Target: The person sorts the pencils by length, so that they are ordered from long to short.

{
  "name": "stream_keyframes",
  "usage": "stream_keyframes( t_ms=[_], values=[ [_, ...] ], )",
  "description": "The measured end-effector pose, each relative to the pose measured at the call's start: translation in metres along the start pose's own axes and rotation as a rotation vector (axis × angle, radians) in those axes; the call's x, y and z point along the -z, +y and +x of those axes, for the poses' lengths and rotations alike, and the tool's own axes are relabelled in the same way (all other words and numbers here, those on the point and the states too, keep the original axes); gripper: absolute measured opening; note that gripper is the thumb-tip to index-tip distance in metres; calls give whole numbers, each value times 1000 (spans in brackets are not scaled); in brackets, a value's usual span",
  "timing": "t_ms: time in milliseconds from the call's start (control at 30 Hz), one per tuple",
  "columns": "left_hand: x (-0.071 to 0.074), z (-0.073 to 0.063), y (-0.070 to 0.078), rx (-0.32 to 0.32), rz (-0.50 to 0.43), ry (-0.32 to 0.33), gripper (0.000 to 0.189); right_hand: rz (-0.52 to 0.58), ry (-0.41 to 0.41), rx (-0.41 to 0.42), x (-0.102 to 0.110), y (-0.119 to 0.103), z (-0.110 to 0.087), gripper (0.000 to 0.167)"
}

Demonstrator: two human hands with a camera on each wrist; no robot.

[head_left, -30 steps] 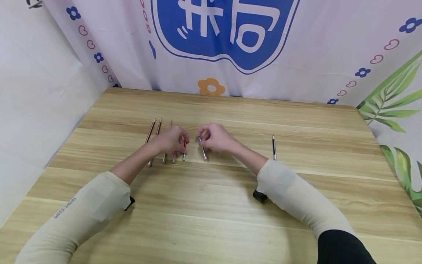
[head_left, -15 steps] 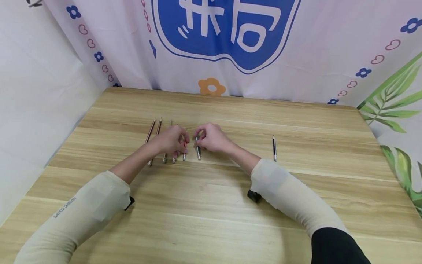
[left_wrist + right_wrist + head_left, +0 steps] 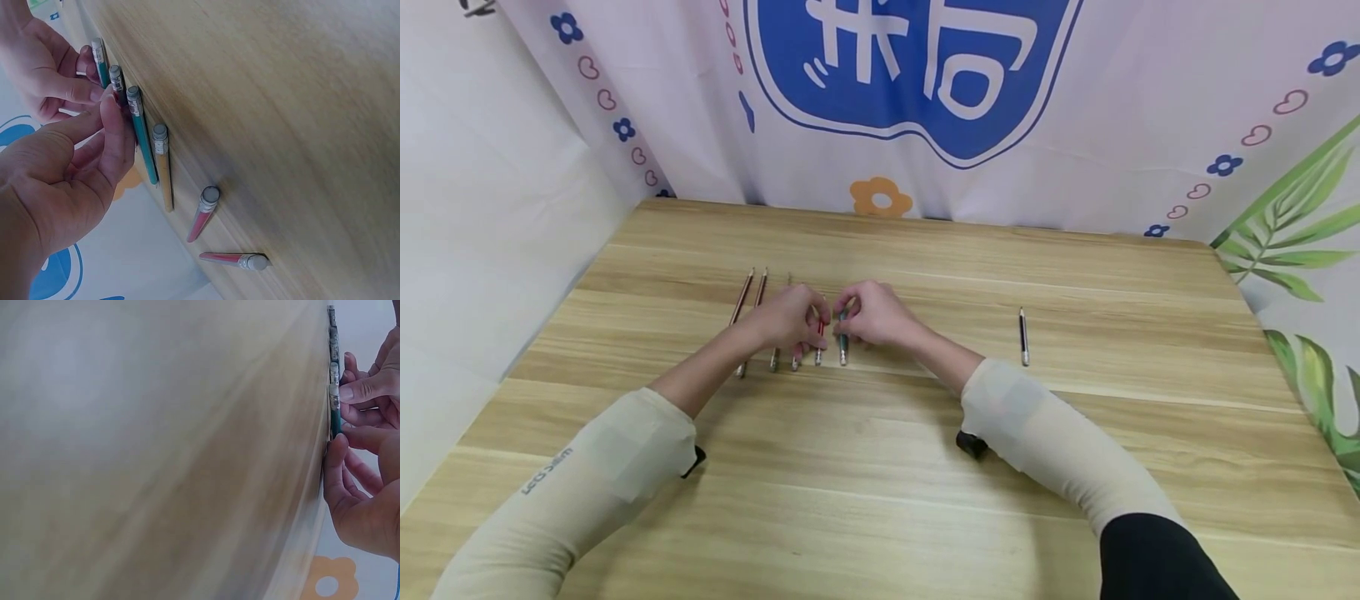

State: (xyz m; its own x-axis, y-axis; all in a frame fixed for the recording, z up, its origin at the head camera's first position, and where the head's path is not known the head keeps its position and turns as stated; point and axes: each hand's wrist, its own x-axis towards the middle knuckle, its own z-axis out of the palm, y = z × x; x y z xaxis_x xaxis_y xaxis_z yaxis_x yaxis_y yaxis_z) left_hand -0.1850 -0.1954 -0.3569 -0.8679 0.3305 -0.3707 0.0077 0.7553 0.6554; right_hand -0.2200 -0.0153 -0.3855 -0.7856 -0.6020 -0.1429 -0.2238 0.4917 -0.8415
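In the head view my left hand (image 3: 792, 318) pinches a red pencil (image 3: 819, 353), eraser end toward me. Right beside it, my right hand (image 3: 877, 315) pinches a teal pencil (image 3: 843, 350) between thumb and fingers, close to parallel with the red one. Left of these lie several more pencils, partly under the left hand: the left wrist view shows a green pencil (image 3: 142, 137), a yellow pencil (image 3: 164, 169) and two reddish pencils, one (image 3: 203, 215) slanted and one (image 3: 228, 257) farthest out. All their eraser ends face the same side.
A dark pencil (image 3: 1024, 337) with a white end lies alone on the right of the wood-grain table (image 3: 880, 500). Behind the far edge hangs a printed cloth (image 3: 1120, 100); a white cloth (image 3: 490, 250) borders the left side.
My right hand has moved left with the teal pencil, which has swung from slanted to nearly straight and now lies close to the red one. The left hand has stayed in place.
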Motion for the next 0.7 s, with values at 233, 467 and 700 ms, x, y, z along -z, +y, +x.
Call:
stream_keyframes(
  t_ms=[233,467,700],
  values=[
    [0,0,0,10,-6,-8,32,12,7,6,0,1,0,17],
    [0,1,0,22,-9,-11,31,8,6,13,-1,2,0,16],
    [1,1,0,17,-9,-12,31,6,12,6,-1,1,0,20]
  ],
)
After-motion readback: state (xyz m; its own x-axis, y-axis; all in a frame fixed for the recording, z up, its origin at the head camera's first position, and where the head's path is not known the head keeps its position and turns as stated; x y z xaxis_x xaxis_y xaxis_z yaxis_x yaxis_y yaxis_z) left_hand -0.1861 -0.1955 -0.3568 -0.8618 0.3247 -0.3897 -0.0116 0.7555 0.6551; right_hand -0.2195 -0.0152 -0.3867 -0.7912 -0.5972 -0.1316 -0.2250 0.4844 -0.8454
